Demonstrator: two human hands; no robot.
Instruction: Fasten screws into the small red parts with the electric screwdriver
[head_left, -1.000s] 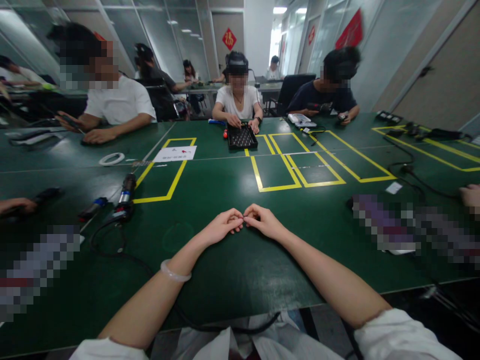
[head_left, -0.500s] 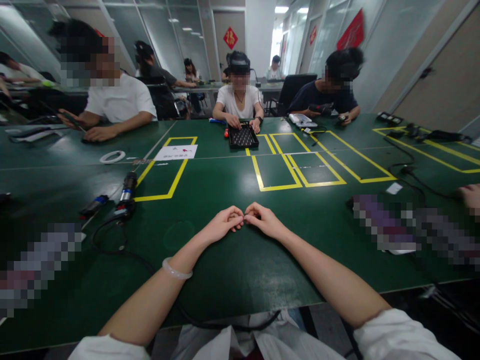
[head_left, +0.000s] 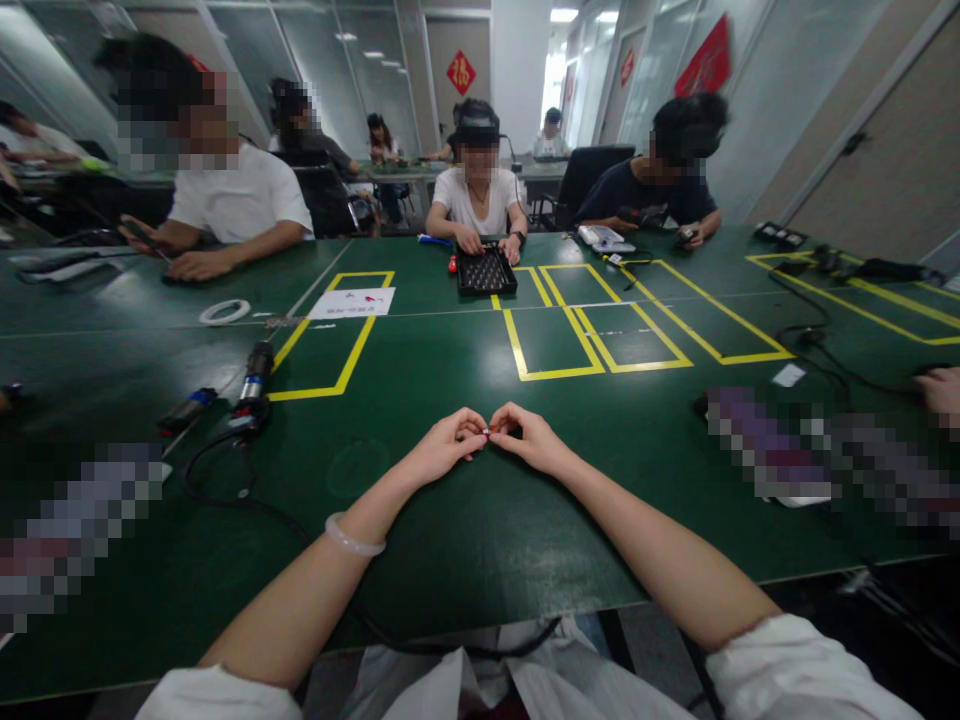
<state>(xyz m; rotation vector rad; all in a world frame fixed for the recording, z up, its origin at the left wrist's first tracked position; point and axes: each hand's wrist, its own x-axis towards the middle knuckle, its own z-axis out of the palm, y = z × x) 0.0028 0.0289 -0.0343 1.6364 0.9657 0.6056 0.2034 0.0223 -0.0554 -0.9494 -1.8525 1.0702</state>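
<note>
My left hand point(head_left: 456, 440) and my right hand point(head_left: 525, 436) meet fingertip to fingertip above the green table point(head_left: 450, 530). Between them they pinch a small red and white piece point(head_left: 488, 433). It is too small and too covered by fingers for me to tell its kind. Both hands are closed, with thumbs pressed toward the curled fingers. A pale bangle point(head_left: 354, 537) sits on my left forearm.
Yellow tape rectangles point(head_left: 562, 376) mark the table. A printed sheet point(head_left: 352, 303) and a white ring point(head_left: 225, 312) lie left; a black cylindrical device point(head_left: 256, 375) with a cable is nearer. Opposite, a person handles a black tray point(head_left: 487, 272). Blurred-out items point(head_left: 765, 440) lie right.
The small red and white piece now shows between my fingertips, where it was hidden before. My fingers have shifted slightly; my arms stay in place.
</note>
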